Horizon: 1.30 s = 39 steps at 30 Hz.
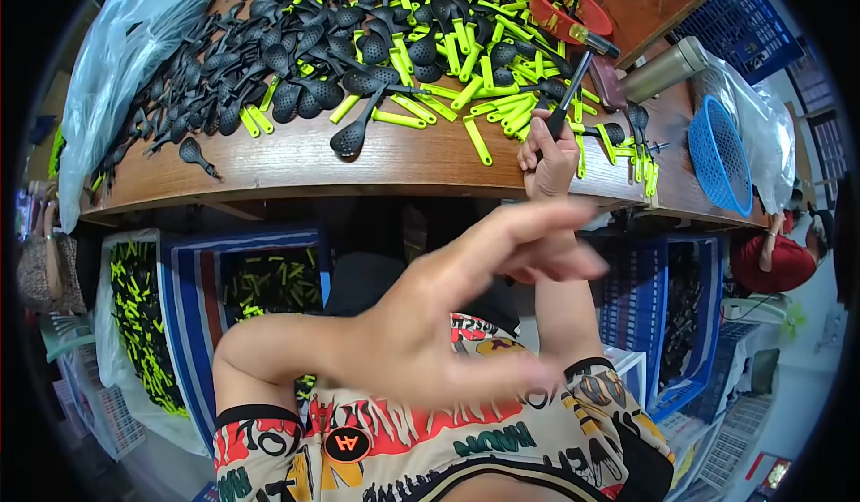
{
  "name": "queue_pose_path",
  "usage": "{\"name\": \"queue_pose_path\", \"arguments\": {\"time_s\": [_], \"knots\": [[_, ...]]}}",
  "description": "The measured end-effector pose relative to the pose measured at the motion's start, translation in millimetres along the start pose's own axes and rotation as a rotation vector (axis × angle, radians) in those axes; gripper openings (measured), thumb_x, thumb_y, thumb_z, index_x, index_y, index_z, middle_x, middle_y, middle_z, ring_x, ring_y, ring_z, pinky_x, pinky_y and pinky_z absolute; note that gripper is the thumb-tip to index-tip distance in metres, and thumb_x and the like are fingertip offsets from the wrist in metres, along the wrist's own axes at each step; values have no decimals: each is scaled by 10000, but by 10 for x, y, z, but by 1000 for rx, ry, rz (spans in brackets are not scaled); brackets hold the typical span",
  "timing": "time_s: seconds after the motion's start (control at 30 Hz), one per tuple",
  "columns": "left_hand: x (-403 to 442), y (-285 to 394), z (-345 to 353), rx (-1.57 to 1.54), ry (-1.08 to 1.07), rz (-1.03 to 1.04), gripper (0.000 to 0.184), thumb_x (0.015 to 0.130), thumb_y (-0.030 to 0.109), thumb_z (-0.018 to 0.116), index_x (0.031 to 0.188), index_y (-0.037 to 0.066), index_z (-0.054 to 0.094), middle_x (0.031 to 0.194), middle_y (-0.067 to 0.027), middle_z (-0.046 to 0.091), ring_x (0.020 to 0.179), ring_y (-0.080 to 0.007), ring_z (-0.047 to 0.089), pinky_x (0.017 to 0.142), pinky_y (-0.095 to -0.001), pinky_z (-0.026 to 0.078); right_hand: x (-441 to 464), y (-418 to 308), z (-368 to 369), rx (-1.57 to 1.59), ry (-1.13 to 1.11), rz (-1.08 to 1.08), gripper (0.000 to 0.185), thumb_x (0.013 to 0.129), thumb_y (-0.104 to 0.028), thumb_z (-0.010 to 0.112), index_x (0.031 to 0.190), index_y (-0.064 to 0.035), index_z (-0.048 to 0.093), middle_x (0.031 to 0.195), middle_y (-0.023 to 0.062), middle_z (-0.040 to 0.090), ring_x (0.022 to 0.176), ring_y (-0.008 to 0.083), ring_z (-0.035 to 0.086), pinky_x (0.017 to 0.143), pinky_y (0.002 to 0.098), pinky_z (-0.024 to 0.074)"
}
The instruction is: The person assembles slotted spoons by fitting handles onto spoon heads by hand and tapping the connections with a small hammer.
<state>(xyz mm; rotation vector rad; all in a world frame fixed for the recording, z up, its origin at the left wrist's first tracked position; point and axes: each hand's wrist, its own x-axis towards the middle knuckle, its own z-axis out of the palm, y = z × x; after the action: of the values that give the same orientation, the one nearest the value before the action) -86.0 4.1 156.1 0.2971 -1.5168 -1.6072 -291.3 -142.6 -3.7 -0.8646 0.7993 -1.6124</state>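
Observation:
My left hand point(448, 314) is raised close to the camera, above my lap. It is blurred by motion, with thumb and fingers apart and nothing visible between them. At the table's front edge my right hand point(548, 163) is closed around a black-handled tool point(557, 121), whose thin shaft points up and right. Bright green handles point(515, 112) lie just left of and behind that hand. A black slotted spoon point(349, 137) rests nearer the table's middle. Behind it spreads a large pile of black utensil heads point(278, 54), mixed with green handles.
The wooden table point(269, 157) also bears a red basket point(582, 20), a metal flask point(665, 70) and a blue basket point(719, 154). Striped bins point(193, 278) and a white sack of green parts point(143, 323) stand below. Another person point(776, 262) is at the far right, another at far left.

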Motion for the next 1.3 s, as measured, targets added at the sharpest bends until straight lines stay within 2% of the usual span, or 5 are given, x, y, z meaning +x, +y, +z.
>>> {"name": "queue_pose_path", "arguments": {"time_s": [0.23,0.5,0.6,1.0,1.3], "knots": [[-839,-2205,-839,429,398,-762,408,851,270,696,1078,-65,643,954,-164,696,891,-212,662,817,-316,516,-8,-15,10,16,-5,21,156,881,-83,673,1000,-16,596,616,-15,481,400,64,370,382,222,315],[-1061,-3654,-766,166,781,-1217,636,995,490,260,1547,212,108,1599,-36,150,1431,-270,204,1127,-435,247,-31,-48,26,-22,1,42,146,905,-90,635,1024,-21,587,589,-13,437,409,69,368,399,230,328],[-1494,-4456,-1044,-165,451,-1571,546,974,459,348,1444,188,409,1420,-113,470,1287,-300,436,988,-519,403,-25,-50,35,-42,-9,38,145,903,-91,639,1016,-18,585,588,-17,450,403,72,372,391,227,326],[-1169,-3185,-781,264,580,-1352,294,896,288,659,910,-6,671,591,-50,551,449,-153,403,454,-332,334,-6,-54,39,-34,-21,43,147,898,-87,646,1012,-12,590,600,-19,468,409,65,383,389,217,324],[-1318,-3098,-790,726,282,-1068,228,797,195,750,676,21,664,633,-140,623,585,-253,595,593,-360,482,12,-61,143,-169,16,45,141,892,-108,661,974,-13,598,603,-30,477,419,46,390,387,212,321]]}}
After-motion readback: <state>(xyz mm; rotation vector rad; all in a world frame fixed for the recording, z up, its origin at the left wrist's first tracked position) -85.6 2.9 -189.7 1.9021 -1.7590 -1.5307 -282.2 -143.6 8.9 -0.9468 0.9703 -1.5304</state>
